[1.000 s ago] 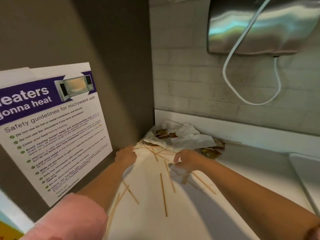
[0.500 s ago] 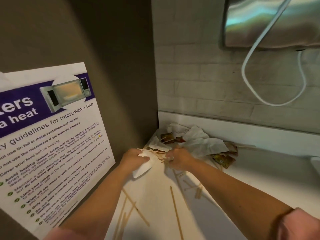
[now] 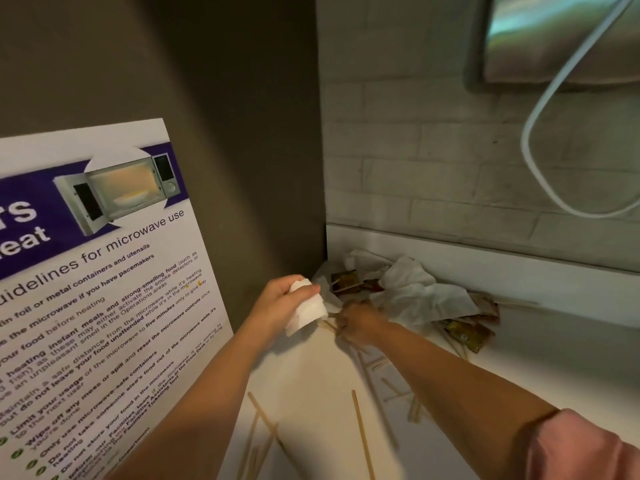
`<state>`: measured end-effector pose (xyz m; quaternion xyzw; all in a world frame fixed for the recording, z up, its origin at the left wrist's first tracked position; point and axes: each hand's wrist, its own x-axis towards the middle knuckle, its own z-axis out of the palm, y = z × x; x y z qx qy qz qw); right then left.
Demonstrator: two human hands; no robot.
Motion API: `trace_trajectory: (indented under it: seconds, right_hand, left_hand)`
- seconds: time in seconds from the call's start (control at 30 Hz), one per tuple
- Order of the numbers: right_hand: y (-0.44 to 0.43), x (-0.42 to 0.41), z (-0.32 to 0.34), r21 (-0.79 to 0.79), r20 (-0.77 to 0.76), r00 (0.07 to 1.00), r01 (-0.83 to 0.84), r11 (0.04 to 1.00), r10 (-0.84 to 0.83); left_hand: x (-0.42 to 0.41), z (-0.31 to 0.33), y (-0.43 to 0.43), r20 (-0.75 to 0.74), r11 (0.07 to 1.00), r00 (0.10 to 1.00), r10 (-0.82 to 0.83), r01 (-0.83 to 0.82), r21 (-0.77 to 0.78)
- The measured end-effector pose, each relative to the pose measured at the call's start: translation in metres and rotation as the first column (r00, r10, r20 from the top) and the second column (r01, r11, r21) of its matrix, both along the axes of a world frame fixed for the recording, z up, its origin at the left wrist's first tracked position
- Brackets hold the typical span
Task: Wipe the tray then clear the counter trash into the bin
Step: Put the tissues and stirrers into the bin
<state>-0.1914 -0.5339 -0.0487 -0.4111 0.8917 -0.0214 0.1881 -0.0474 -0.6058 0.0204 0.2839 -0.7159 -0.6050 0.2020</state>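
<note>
- Looking down at a white counter (image 3: 311, 386), meeting a dark side panel with a microwave safety poster (image 3: 100, 292) on the left and a tiled wall behind.
- Piling up in the back corner: crumpled napkins (image 3: 419, 292), sauce packets (image 3: 467, 336) and other trash.
- Lying scattered across the nearer counter: thin wooden stir sticks (image 3: 362, 434).
- Hanging at upper right: a steel dispenser (image 3: 554, 36) with a looping white cable (image 3: 540, 133).
- Reaching in, apart but close: left hand (image 3: 277, 304) clamped on a wad of white paper (image 3: 308, 308); right hand (image 3: 356, 323) closing over sticks by the pile, grip blurred, so cannot tell.
- Showing no tray and no bin.
- Judging progress: clearing just starting, most trash still remaining.
</note>
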Motion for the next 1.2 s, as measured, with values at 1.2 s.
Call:
trace_trajectory:
  seconds: [1.2]
  right_hand:
    - [0.046, -0.048, 0.026, -0.520, 0.141, 0.977, 0.208, 0.829, -0.157]
  left_hand:
    - [-0.041, -0.025, 0.010, -0.077, 0.957, 0.969, 0.235, -0.217, 0.194]
